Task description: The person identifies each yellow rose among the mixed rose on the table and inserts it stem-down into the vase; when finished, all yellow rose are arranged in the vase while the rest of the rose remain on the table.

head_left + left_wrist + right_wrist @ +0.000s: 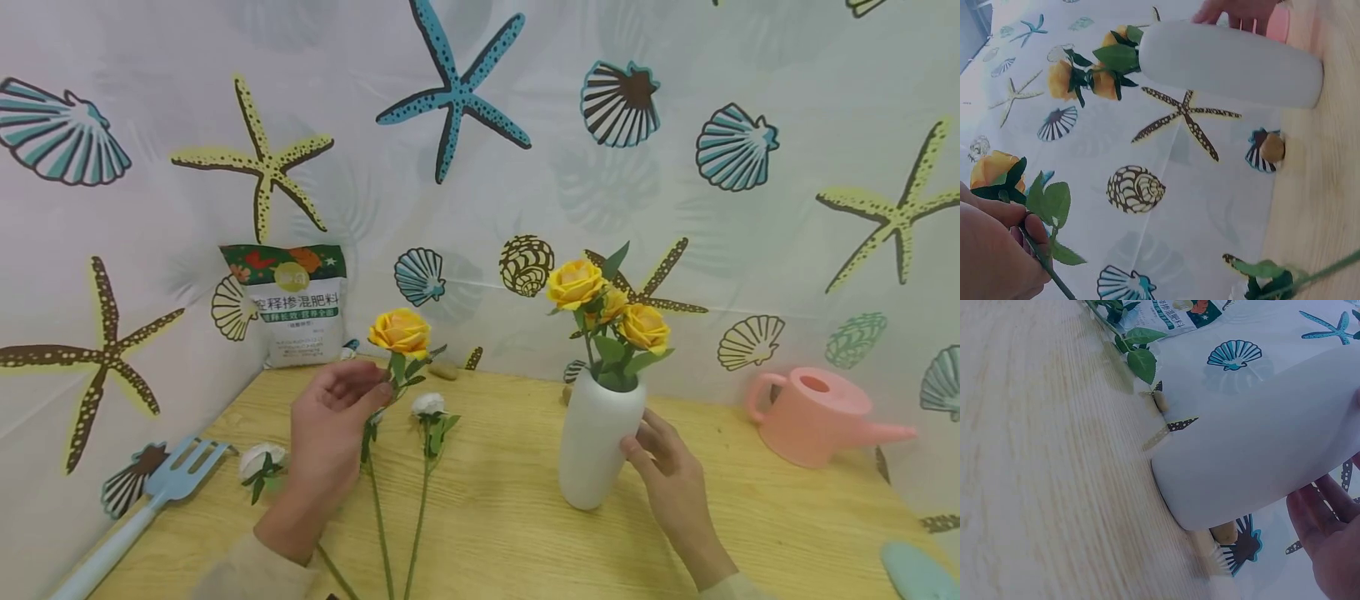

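Observation:
My left hand [330, 437] pinches the green stem of a yellow rose [401, 335] just below its bloom, holding the flower upright. In the left wrist view, thumb and fingers close on that stem [1040, 253]. A white vase [596, 446] stands on the table with several yellow roses [645, 327] in its mouth. My right hand [671, 475] holds the vase at its right side, thumb toward the front and fingers behind. White-headed flowers, one [429, 405] near the middle and another [262, 462] beside my left forearm, lie on the table, partly hidden by that arm.
A blue hand fork [180, 475] lies at the left edge. The fertilizer bag [296, 308] stands at the back left against the patterned cloth. To the right is a pink watering can [810, 417]; a light-blue object [918, 571] is cut off at the lower right.

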Action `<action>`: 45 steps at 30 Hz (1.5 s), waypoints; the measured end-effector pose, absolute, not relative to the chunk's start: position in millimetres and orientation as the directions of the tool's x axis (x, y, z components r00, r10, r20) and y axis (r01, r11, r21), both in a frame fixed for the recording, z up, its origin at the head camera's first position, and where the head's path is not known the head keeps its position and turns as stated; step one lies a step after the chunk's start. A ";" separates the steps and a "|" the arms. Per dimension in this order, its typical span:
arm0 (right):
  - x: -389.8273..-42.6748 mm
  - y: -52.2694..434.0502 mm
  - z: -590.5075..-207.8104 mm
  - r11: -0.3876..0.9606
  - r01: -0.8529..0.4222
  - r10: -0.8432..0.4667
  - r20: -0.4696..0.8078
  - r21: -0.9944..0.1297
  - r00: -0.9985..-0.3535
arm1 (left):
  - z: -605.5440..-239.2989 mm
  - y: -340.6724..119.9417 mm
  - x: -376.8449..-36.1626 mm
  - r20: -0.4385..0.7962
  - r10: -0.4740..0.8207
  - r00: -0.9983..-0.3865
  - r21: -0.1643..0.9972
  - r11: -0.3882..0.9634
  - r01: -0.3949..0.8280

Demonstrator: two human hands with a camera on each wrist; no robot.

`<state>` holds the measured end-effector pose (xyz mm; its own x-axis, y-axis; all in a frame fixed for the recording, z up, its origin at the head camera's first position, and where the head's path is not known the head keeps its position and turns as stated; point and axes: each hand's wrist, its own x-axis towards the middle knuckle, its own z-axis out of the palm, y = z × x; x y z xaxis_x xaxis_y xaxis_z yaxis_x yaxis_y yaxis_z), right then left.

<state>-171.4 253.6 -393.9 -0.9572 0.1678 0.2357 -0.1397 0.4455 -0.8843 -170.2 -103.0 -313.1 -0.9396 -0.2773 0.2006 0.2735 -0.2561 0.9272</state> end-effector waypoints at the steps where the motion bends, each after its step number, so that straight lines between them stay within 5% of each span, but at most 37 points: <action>1: -171.4 253.7 -394.0 0.444 -0.139 0.169 0.235 -0.885 -0.957 | -310.1 -97.9 -169.1 0.197 -0.259 -0.946 0.928 -0.263 0.265; 11: -171.1 253.8 -393.0 0.428 -0.170 0.170 0.263 -0.888 -0.950 | -284.9 -47.4 -159.4 0.176 -0.125 -0.977 0.887 -0.410 0.212; 24: -171.4 252.6 -393.0 0.403 -0.181 0.157 0.262 -0.897 -0.952 | -257.1 2.8 -154.2 0.302 -0.078 -0.950 0.832 -0.466 0.303; 45: -170.7 255.5 -393.4 0.394 -0.204 0.150 0.282 -0.896 -0.948 | -190.7 40.1 -142.0 0.576 -0.131 -0.807 0.554 -0.664 0.503</action>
